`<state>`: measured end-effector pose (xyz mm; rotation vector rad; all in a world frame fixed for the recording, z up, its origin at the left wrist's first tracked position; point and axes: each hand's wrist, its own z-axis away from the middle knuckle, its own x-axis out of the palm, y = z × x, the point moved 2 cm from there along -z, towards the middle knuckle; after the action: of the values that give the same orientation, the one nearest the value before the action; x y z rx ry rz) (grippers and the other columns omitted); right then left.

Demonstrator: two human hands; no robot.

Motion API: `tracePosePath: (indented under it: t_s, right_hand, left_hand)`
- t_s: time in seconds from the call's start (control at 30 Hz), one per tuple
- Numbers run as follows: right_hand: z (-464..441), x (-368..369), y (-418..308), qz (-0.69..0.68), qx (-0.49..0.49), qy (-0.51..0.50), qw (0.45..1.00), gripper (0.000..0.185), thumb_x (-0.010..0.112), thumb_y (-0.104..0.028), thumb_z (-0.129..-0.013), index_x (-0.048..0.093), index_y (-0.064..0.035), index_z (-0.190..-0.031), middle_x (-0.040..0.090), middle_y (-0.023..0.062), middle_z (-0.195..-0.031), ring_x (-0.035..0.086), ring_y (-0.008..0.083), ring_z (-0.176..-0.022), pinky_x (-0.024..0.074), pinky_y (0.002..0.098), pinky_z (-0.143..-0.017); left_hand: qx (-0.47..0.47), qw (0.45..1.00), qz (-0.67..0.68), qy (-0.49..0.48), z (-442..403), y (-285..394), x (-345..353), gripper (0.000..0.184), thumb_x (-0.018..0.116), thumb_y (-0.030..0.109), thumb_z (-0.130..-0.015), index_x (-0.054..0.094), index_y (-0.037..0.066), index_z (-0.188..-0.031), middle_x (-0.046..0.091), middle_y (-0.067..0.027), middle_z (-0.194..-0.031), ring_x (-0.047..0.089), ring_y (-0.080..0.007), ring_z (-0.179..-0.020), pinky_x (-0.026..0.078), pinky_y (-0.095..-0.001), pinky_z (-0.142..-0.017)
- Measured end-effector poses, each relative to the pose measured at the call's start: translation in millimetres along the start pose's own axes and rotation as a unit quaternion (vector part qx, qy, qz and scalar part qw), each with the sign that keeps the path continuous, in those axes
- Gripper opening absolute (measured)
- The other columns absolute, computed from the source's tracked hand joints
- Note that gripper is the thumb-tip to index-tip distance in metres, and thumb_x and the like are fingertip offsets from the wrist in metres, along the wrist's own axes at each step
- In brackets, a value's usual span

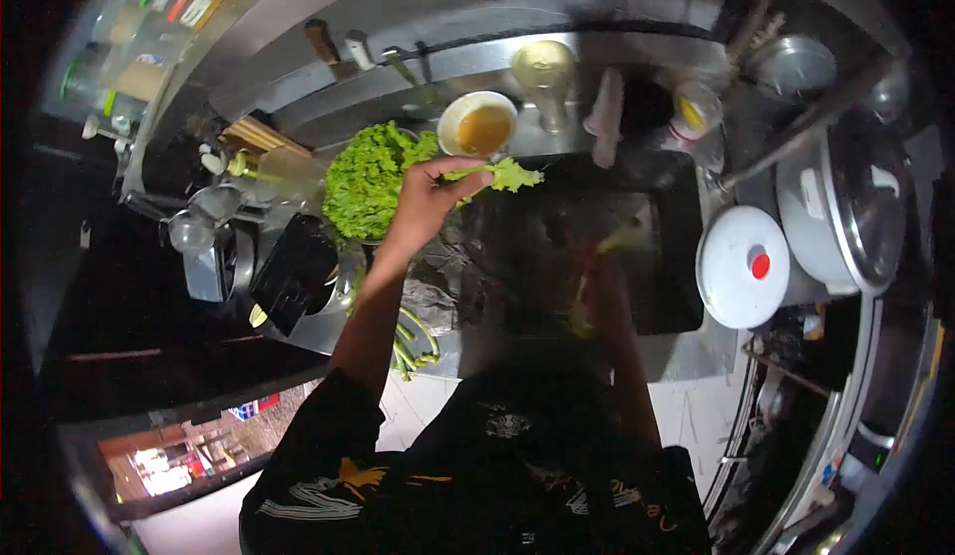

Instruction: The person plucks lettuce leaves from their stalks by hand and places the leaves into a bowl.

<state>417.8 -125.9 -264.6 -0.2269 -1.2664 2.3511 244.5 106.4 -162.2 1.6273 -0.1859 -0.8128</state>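
Note:
My left hand [435, 197] pinches a small lettuce leaf [515, 175] over the left edge of the dark sink [686, 247]. Just left of this hand lies a large heap of green lettuce [363, 182]. A white bowl [479, 125] with brownish liquid stands right behind the hand. Down inside the shadowed sink is my right hand [601, 267], dim and blurred. Pale green pieces show near it, but its fingers and anything in them cannot be made out.
A white lid with a red knob [743, 267] and a large pot [811, 202] stand right of the sink. Green stalks [410, 346] lie at the front left edge. A black container [295, 269] is farther left. Knives and a ladle line the back.

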Motion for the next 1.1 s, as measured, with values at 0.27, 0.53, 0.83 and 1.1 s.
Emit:
tracePosePath:
  t_s: [0.27,0.53,0.83,1.1]
  right_hand:
    - [-34,-62,83,-0.034,-0.159,0.026,0.986,0.029,0.052,-0.026,-0.107,0.055,-0.0103,-0.131,0.062,0.004,-0.104,0.062,0.0175,-0.087,0.0513,0.0337,-0.074]
    - [-110,-60,55,-0.237,-0.111,0.026,0.965,0.019,0.057,-0.029,-0.105,0.056,-0.0163,-0.118,0.057,-0.0012,-0.09,0.053,0.0108,-0.068,0.0453,0.0291,-0.057]
    - [-154,-38,-2,-0.329,-0.085,0.077,0.937,0.011,0.06,-0.022,-0.102,0.059,-0.0136,-0.108,0.056,0.0005,-0.091,0.054,0.0096,-0.076,0.0467,0.03,-0.062]
    - [-119,-27,26,-0.314,-0.049,0.114,0.941,0.015,0.06,-0.022,-0.101,0.062,-0.0076,-0.102,0.055,0.0032,-0.083,0.06,0.0173,-0.076,0.0514,0.0354,-0.062]
  left_hand:
    - [-0.124,0.987,0.099,0.012,27,-64,-57,0.035,0.07,0.007,-0.097,0.067,0.001,-0.131,0.07,-0.0072,-0.119,0.068,-0.0145,-0.097,0.056,-0.0272,-0.09]
    - [-0.216,0.929,0.3,0.011,23,-69,-61,0.033,0.061,0.009,-0.099,0.065,0.002,-0.131,0.067,-0.0033,-0.129,0.064,-0.0166,-0.11,0.05,-0.0327,-0.104]
    - [-0.116,0.959,-0.159,0.204,11,-140,-120,0.024,0.075,0.001,-0.087,0.069,0.002,-0.111,0.075,-0.0072,-0.091,0.07,-0.0185,-0.08,0.056,-0.0337,-0.072]
    - [-0.137,0.868,-0.472,0.07,-26,-179,-128,0.037,0.08,0.027,-0.076,0.075,0.019,-0.111,0.077,-0.0095,-0.099,0.071,-0.0308,-0.101,0.053,-0.0437,-0.087]
